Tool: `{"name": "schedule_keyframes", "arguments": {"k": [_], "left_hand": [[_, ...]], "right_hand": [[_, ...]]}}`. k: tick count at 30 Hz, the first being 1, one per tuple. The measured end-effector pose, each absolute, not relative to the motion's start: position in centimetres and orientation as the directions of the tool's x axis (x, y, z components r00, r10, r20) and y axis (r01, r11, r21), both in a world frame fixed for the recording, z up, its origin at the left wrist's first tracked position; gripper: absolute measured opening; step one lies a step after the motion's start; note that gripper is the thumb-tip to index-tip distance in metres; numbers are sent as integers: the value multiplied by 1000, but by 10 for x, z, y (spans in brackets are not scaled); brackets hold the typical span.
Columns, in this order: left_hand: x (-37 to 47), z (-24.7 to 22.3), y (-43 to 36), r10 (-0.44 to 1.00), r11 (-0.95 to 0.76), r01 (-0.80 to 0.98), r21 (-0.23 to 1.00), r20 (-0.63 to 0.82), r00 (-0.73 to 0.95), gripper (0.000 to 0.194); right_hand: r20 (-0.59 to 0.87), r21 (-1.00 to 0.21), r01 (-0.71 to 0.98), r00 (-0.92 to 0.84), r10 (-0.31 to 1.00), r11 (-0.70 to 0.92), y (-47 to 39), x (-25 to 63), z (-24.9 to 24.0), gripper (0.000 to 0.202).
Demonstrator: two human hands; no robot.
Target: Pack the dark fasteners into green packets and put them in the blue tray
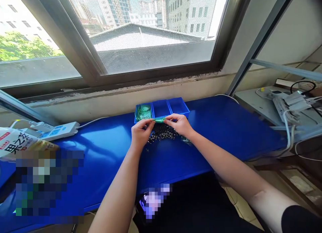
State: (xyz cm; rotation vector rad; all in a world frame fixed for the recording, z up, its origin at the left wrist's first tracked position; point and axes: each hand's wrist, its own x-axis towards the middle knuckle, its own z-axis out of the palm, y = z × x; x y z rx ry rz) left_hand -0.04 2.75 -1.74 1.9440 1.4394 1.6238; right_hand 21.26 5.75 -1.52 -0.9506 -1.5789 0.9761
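My left hand [142,132] and my right hand [181,125] are both closed, pinching the two ends of a small green plastic packet [160,120]. They hold it level in front of a blue tray [187,109] with three compartments. Similar green packets [144,111] fill the tray's left compartment. Below my fingers, a pile of small dark and silver metal pieces [164,133], perhaps screws, is spread on the table. Beside my right wrist lies some clear or greenish plastic [186,140], partly hidden by that arm.
A blue-covered table [226,125] stands against the wall under a window. At left are a white power strip [60,130] and a bottle [22,144] with a printed label. Chargers and cables [289,105] crowd a side surface at right. Metal posts rise at both sides.
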Motion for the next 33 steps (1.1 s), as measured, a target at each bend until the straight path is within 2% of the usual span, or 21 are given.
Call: {"name": "schedule_keyframes", "arguments": {"k": [7,10,17,23,29,33], "left_hand": [[2,-20,27,825,-468,421,777,555,-106,25],[3,-19,26,847,-457,372,808,523,-97,27],[5,-12,21,831,-478,415,774,552,-72,19],[3,-6,16,845,-471,383,795,531,-62,27],[5,-7,18,806,-498,423,757,584,-96,17],[7,-9,20,832,-482,349,804,545,-107,12]], "right_hand": [[326,-933,105,-161,931,345,56,212,-14,31],[278,-956,43,-196,940,291,55,211,-11,31],[218,-974,-109,-190,957,201,53,210,-3,33],[156,-976,-181,-206,966,119,55,209,-5,30],[188,-975,-158,-224,956,155,54,210,-4,28],[234,-964,-169,-155,960,207,55,210,-4,33]]}}
